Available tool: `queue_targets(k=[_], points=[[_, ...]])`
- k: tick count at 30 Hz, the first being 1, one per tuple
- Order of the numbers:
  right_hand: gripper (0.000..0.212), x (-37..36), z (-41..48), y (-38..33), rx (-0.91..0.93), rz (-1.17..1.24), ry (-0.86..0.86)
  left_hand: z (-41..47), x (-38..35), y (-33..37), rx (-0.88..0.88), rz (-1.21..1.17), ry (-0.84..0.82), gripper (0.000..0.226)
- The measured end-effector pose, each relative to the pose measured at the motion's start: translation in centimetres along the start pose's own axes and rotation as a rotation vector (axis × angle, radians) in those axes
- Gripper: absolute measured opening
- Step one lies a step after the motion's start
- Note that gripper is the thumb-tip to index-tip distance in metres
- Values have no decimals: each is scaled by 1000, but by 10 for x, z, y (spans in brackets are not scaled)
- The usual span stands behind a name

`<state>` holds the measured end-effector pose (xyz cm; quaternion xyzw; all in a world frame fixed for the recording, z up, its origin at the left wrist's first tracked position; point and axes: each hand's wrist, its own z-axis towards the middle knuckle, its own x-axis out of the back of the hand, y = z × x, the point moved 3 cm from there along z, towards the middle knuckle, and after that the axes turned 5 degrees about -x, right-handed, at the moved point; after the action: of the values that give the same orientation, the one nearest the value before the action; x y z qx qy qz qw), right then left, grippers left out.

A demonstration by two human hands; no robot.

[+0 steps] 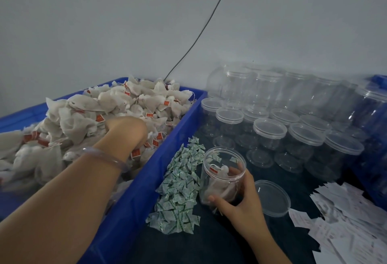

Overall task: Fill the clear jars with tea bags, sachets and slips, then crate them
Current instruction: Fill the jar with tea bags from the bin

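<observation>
On the head view, my left hand (125, 131) is sunk into the tea bags (83, 115) heaped in the blue crate (146, 180) at centre left. Its fingers are buried, so I cannot tell their grasp. At lower centre my right hand (244, 196) curls round the open jar (218, 180), which holds a few tea bags. Sachets (180, 190) lie between crate and jar, and slips (345, 226) lie at lower right.

Pale grey wall (104, 23), thin black cable (201, 33) — slanting, dark tabletop (209, 242)

No text is legible: the red tea-bag tags (100, 118), green-printed sachets (178, 186) and white slips (345, 222) are too blurred.
</observation>
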<state>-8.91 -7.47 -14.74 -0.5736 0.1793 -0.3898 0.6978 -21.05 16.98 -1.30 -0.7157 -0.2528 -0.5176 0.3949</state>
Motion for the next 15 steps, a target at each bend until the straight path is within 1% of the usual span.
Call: queue_targets(k=[2, 5, 6, 8, 10, 13, 15], points=[[89, 0, 0, 0, 9, -4, -3, 0, 3, -2, 30, -25, 54, 8], [89, 1, 0, -1, 9, -2, -11, 0, 8, -9, 43, -75, 217, 21], [90, 1, 0, -1, 5, -1, -11, 1, 8, -11, 30, -106, 245, 22], [90, 0, 0, 0, 2, 5, -11, 4, 9, -12, -29, -216, 271, 13], [89, 0, 1, 0, 3, 3, -11, 8, 11, -10, -95, -407, 349, 9], [89, 0, 1, -1, 1, 2, -9, 8, 18, -9, -176, -833, 533, 11], [89, 0, 1, 0, -9, 6, -6, 4, 26, -9, -228, -1091, 619, 15]])
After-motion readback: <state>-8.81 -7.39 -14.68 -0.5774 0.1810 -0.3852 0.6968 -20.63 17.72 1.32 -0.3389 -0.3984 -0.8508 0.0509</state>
